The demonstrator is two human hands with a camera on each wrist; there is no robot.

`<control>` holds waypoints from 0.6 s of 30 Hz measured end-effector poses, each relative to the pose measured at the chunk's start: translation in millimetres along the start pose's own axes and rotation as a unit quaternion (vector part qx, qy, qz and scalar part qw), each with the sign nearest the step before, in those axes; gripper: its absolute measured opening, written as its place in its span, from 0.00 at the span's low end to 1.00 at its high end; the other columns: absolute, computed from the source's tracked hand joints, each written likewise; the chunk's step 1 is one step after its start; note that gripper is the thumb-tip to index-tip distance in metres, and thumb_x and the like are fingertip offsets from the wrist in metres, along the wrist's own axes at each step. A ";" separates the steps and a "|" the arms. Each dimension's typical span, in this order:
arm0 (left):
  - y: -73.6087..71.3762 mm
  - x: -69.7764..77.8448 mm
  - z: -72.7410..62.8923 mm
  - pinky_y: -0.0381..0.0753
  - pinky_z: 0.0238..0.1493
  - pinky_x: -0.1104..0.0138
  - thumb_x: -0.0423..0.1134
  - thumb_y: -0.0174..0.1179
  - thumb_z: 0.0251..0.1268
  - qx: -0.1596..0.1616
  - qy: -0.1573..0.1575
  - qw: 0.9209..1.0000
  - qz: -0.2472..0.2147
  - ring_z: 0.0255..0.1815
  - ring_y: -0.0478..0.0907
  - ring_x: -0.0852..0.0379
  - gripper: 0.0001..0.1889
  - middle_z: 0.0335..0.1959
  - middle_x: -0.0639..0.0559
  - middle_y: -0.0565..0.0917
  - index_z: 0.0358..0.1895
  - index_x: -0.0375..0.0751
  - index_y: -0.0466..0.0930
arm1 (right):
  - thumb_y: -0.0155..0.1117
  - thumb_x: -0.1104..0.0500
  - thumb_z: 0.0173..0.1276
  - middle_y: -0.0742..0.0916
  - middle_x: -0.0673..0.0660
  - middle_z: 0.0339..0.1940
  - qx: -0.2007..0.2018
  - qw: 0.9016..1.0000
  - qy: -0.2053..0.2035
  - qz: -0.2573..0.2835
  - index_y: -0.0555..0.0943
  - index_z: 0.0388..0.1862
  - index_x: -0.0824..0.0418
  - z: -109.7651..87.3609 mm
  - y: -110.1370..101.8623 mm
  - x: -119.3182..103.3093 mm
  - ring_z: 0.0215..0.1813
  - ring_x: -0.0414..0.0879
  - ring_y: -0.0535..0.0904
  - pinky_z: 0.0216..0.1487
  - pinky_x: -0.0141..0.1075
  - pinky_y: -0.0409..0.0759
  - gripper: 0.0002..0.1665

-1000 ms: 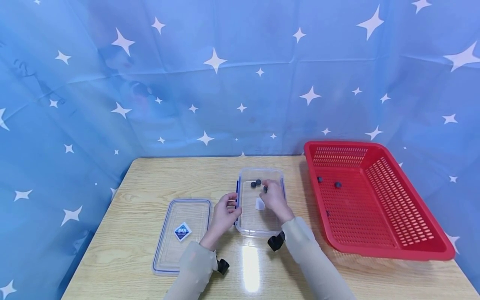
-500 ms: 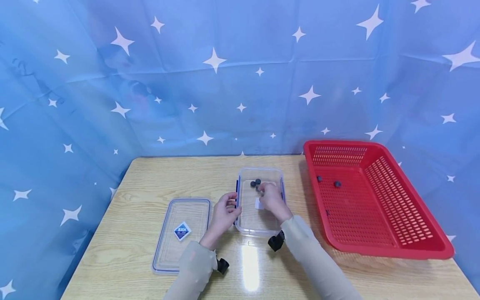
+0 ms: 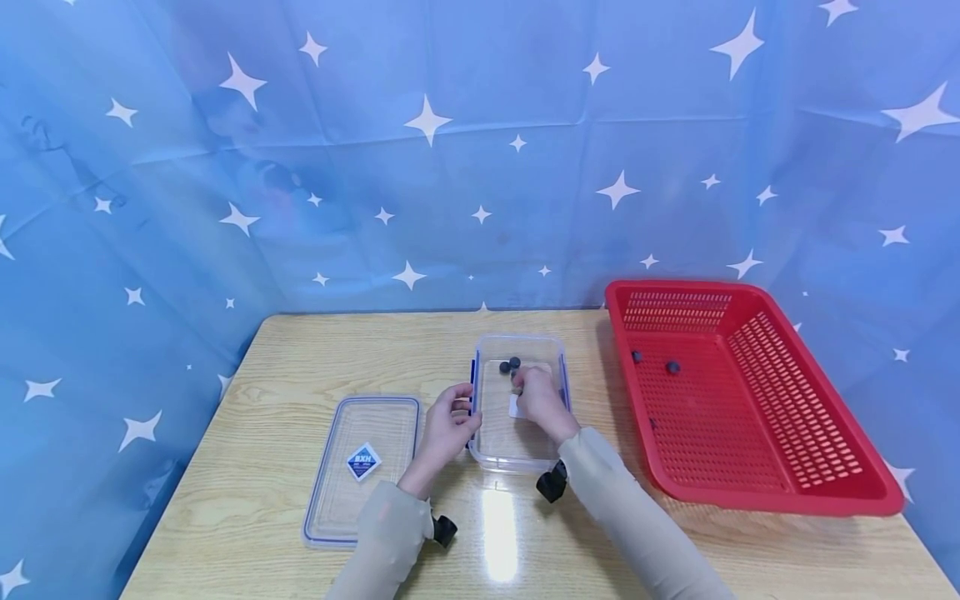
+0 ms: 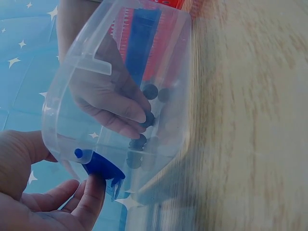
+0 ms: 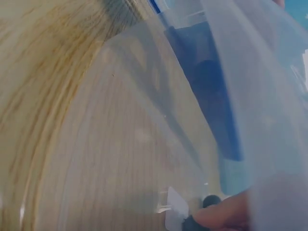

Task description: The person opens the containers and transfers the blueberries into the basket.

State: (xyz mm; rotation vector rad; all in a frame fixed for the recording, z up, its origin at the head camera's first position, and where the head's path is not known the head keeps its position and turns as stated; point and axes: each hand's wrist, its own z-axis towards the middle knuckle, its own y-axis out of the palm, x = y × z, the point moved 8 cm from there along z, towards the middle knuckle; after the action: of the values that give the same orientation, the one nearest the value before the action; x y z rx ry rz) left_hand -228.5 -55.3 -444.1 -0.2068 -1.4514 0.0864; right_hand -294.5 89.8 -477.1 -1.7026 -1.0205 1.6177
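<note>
A clear plastic box [image 3: 517, 454] with blue side latches stands without its lid on the table. My left hand [image 3: 447, 429] grips the box's left side, thumb at the rim and fingertips at a blue latch [image 4: 103, 168]. My right hand [image 3: 542, 400] reaches down inside the box; its thumb and finger pinch a small dark ball [image 4: 148, 120] near the floor. Two more dark balls lie close by, one dark ball [image 3: 505, 367] at left and another dark ball [image 3: 514, 362] just behind. The right wrist view shows only a fingertip of that hand, partly hidden by the wall.
A clear lid [image 3: 337, 500] with a blue seal and a BXH label lies left of the box. At right stands a red perforated basket [image 3: 735, 417] holding a few dark balls [image 3: 672, 367]. A starry blue cloth [image 3: 480, 167] hangs behind the wooden table [image 3: 225, 500].
My right hand has moved a little left and lower inside the box, bringing its dark ball beside the other two. The left hand has stayed at the box's side.
</note>
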 end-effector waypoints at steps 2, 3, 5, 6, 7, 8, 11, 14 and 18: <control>0.1 0.4 -0.3 0.80 0.47 0.49 0.18 0.55 0.53 -0.001 -0.001 1.000 -0.001 0.46 0.73 0.32 0.21 0.49 0.24 0.73 0.53 0.15 0.66 | 0.58 0.80 0.46 0.82 0.60 0.32 -0.007 1.000 0.003 0.001 0.81 0.34 0.68 0.4 0.9 0.5 0.41 0.53 0.76 0.42 0.39 0.79 0.17; 0.4 -2.5 0.4 0.80 0.47 0.49 0.18 0.56 0.53 0.000 0.000 1.000 -0.002 0.46 0.73 0.32 0.22 0.49 0.24 0.73 0.53 0.15 0.66 | 0.57 0.81 0.46 0.81 0.59 0.32 -0.010 1.000 0.006 0.006 0.81 0.34 0.67 0.6 1.3 1.1 0.40 0.53 0.76 0.41 0.38 0.79 0.17; 0.9 -12.1 2.9 0.80 0.47 0.51 0.18 0.56 0.53 0.002 -0.001 1.000 -0.002 0.46 0.74 0.34 0.22 0.49 0.25 0.73 0.54 0.16 0.67 | 0.56 0.81 0.45 0.81 0.59 0.31 -0.012 1.000 0.008 0.019 0.80 0.33 0.67 1.2 1.9 2.0 0.39 0.52 0.76 0.40 0.37 0.79 0.17; 1.3 -17.2 4.3 0.81 0.46 0.52 0.19 0.57 0.53 0.004 -0.001 1.000 -0.001 0.46 0.74 0.35 0.22 0.49 0.26 0.74 0.54 0.17 0.67 | 0.56 0.81 0.44 0.81 0.59 0.31 -0.011 0.999 0.009 0.030 0.80 0.32 0.67 1.5 2.0 2.7 0.39 0.51 0.76 0.39 0.37 0.79 0.17; 1.5 -21.9 5.7 0.81 0.46 0.54 0.19 0.57 0.53 0.005 0.001 1.000 0.002 0.46 0.75 0.36 0.22 0.49 0.27 0.74 0.54 0.17 0.67 | 0.55 0.81 0.43 0.82 0.58 0.30 -0.008 0.999 0.007 0.043 0.80 0.31 0.67 1.6 2.0 3.5 0.38 0.51 0.76 0.39 0.37 0.79 0.17; 1.7 -26.7 7.1 0.82 0.45 0.56 0.20 0.58 0.53 0.005 0.001 1.000 0.005 0.46 0.75 0.37 0.22 0.49 0.28 0.75 0.54 0.18 0.68 | 0.55 0.81 0.42 0.82 0.58 0.30 -0.006 0.998 0.008 0.057 0.80 0.31 0.68 1.8 2.3 4.5 0.37 0.51 0.76 0.39 0.37 0.79 0.18; 1.9 -35.0 8.8 0.83 0.43 0.63 0.22 0.59 0.54 0.007 0.004 1.000 0.008 0.45 0.76 0.41 0.22 0.49 0.32 0.76 0.55 0.21 0.69 | 0.57 0.81 0.42 0.82 0.58 0.29 0.002 0.995 0.006 0.104 0.80 0.31 0.69 2.1 1.9 7.2 0.36 0.50 0.77 0.39 0.36 0.79 0.16; 1.5 -36.6 8.9 0.83 0.43 0.65 0.22 0.59 0.54 0.008 0.009 1.000 0.006 0.45 0.76 0.42 0.22 0.49 0.33 0.76 0.54 0.22 0.70 | 0.61 0.79 0.46 0.83 0.59 0.30 0.010 0.990 -0.001 0.142 0.80 0.33 0.70 2.0 0.0 7.4 0.36 0.50 0.78 0.41 0.37 0.80 0.13; 0.6 -35.0 8.4 0.82 0.44 0.65 0.22 0.59 0.54 0.008 0.008 1.000 0.005 0.46 0.76 0.42 0.22 0.49 0.33 0.76 0.54 0.23 0.70 | 0.65 0.76 0.50 0.84 0.60 0.31 0.025 0.982 -0.027 0.185 0.81 0.35 0.71 2.0 -5.2 4.1 0.36 0.50 0.79 0.42 0.39 0.81 0.11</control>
State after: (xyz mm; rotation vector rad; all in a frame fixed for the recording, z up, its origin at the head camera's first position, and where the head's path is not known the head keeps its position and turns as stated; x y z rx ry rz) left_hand -241.0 -60.4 -477.5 -0.2005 -1.4325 0.1047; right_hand -297.3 95.9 -475.3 -1.9048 -0.7078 1.9103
